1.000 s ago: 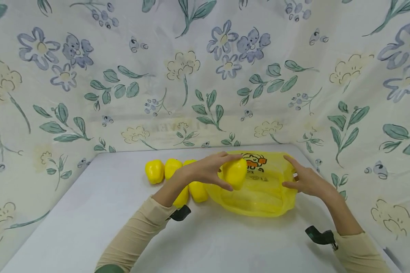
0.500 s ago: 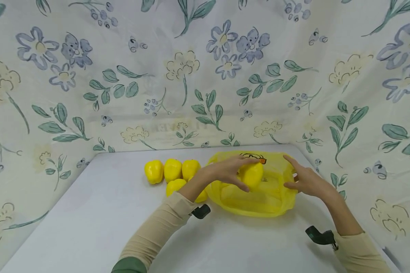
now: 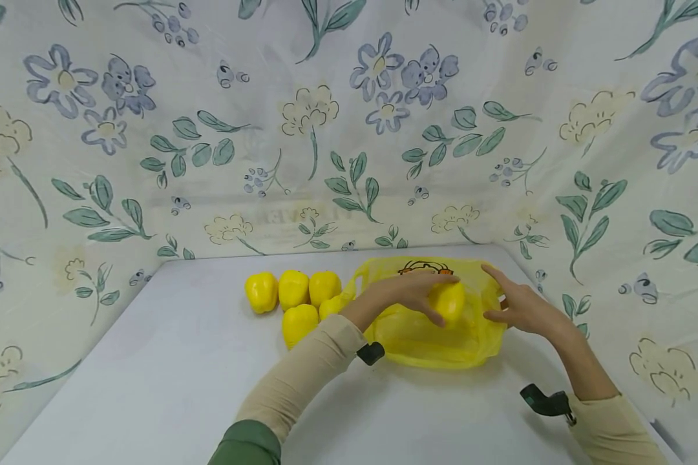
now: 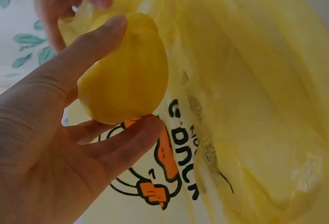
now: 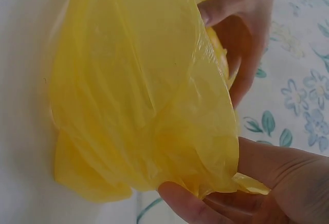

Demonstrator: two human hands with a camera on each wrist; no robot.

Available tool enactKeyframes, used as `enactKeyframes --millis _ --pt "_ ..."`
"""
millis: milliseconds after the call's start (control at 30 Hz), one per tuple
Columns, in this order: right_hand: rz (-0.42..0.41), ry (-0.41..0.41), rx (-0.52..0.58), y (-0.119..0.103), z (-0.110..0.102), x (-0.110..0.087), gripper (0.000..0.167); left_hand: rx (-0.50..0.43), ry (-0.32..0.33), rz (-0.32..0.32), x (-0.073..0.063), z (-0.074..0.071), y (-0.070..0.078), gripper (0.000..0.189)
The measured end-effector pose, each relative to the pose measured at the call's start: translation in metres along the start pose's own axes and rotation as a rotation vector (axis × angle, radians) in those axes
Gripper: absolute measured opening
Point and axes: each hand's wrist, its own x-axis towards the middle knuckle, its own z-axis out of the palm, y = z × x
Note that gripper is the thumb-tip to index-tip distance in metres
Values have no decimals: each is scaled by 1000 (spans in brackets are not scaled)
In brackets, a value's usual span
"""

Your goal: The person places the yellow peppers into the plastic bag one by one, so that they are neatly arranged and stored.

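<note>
A yellow bell pepper (image 3: 449,302) is in my left hand (image 3: 410,294), thumb on one side and fingers on the other. It overlaps the yellow plastic bag (image 3: 424,352) in the head view. The left wrist view shows the bell pepper (image 4: 131,75) in front of the bag's printed cartoon and lettering, with the bag's film (image 4: 257,80) spreading to the right. My right hand (image 3: 520,307) holds the bag's right side, thumb and fingers spread around the gathered film. In the right wrist view, the bag (image 5: 144,90) covers part of that hand's fingers (image 5: 262,157).
Several more yellow bell peppers (image 3: 262,292) stand in a cluster left of the bag, partly behind my left forearm. All rest on a white table (image 3: 151,361). A floral-patterned cloth (image 3: 244,129) rises behind and at the sides. Each wrist carries a dark camera mount (image 3: 543,400).
My left hand has carried the bell pepper rightward, from the bag's left part to its middle right. The right hand has stayed at the bag's side.
</note>
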Motion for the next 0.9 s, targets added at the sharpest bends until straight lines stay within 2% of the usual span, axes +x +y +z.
enactKeyframes --millis 233,367,467,633,900 --pt "3 -10 14 2 0 -1 91 -7 -48 -43 22 9 1 93" --pt "2 -9 10 2 1 -2 89 -7 -54 -75 31 15 -2 95" --pt "2 -9 8 4 1 -2 88 -15 -51 -75 37 19 -4 95" --pt "-4 -9 4 5 1 -2 86 -31 -43 -69 44 21 -4 94" --pt "-7 -9 -4 5 1 -2 83 -76 -28 -96 50 21 2 92"
